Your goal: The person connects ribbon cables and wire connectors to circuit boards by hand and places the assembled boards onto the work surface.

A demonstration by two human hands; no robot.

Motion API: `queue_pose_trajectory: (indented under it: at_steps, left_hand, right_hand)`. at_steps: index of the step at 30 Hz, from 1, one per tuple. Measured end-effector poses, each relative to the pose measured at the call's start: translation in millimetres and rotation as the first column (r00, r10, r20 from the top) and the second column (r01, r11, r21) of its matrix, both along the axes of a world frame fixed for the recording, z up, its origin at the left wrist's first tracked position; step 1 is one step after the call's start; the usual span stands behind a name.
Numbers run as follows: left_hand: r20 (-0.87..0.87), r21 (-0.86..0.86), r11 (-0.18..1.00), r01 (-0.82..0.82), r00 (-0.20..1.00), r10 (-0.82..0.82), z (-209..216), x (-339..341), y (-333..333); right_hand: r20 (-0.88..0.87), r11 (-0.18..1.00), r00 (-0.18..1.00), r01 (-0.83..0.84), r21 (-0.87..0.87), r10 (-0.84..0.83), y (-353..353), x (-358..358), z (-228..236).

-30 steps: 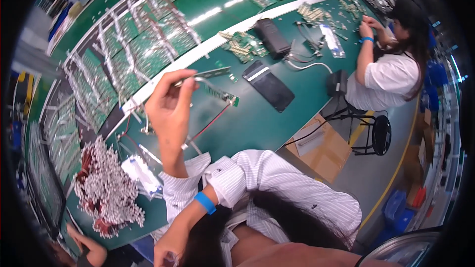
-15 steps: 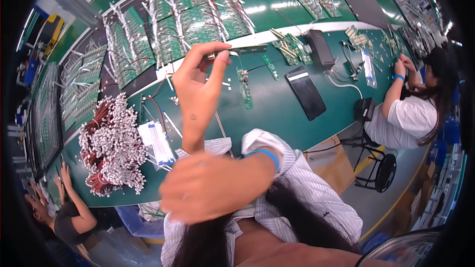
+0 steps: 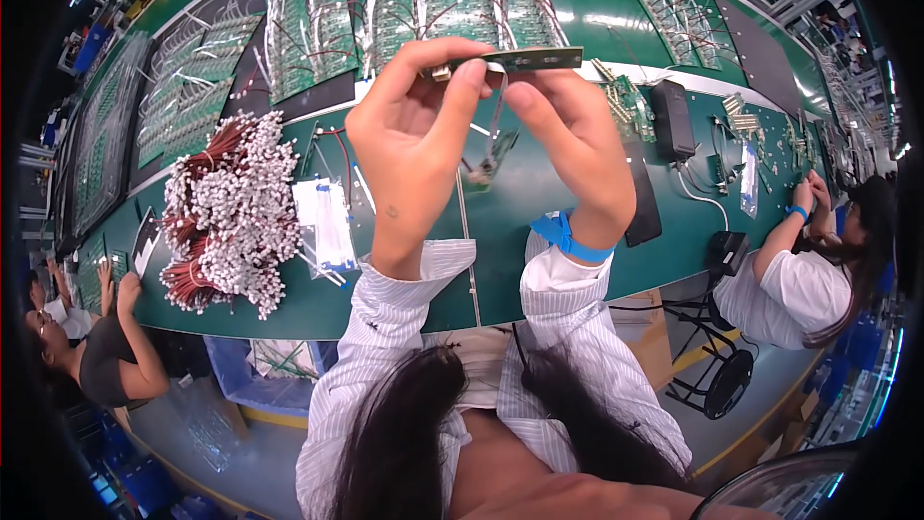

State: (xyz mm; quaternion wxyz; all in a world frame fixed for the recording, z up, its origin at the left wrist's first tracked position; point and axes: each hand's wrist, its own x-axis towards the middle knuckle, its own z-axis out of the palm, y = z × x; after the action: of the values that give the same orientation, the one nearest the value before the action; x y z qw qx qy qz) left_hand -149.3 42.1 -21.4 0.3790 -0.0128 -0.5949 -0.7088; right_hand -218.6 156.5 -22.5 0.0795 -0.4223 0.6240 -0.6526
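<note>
My left hand (image 3: 409,140) pinches a narrow green circuit board (image 3: 539,60) between thumb and fingers, held up over the bench. At its right part my right hand (image 3: 582,140) curls round, with the fingers behind the board and partly hidden; the thumb lies just below its edge. A thin grey cable (image 3: 497,111) runs down from the board between my two thumbs. At its lower end a smaller green board (image 3: 493,162) hangs or rests, somewhat blurred; I cannot tell which.
Bundled red-and-white wires (image 3: 231,207) and a bag of white strips (image 3: 324,221) lie left on the green bench (image 3: 423,303). Wired board panels (image 3: 462,14) line the back. Right are a dark phone (image 3: 643,197), a black adapter (image 3: 672,120) and a co-worker (image 3: 794,260); others sit left.
My right hand has risen from in front of my chest to the circuit board. The left hand still holds the board. The view has shifted, and the smaller board has turned.
</note>
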Motion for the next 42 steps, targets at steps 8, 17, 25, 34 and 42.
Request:
queue_pose_trajectory:
  at_steps: [8, 17, 25, 34, 42]
  left_hand:
    - [0.033, -0.030, 0.995, -0.094, 0.995, 0.095, 0, 0, -4]
    - [-0.089, -0.150, 0.938, -0.312, 0.949, 0.302, -6, -7, -3]
    - [-0.141, -0.240, 0.891, -0.385, 0.922, 0.360, -6, -6, -12]
    - [-0.093, -0.306, 0.892, -0.333, 0.943, 0.320, -4, -2, -18]
    - [-0.009, -0.208, 0.956, -0.206, 0.978, 0.209, -1, -1, -16]
  right_hand:
    - [0.356, 0.991, 0.932, -0.018, -0.133, 0.064, -8, 3, 2]
    - [0.077, 0.937, 0.946, 0.322, -0.137, -0.314, -20, 16, 1]
    - [-0.011, 0.931, 0.949, 0.307, -0.196, -0.315, -25, 19, 3]
    - [0.278, 0.982, 0.960, 0.030, -0.187, 0.023, -18, 12, 1]
    - [0.159, 0.972, 0.963, 0.229, -0.057, -0.217, -17, 16, 4]
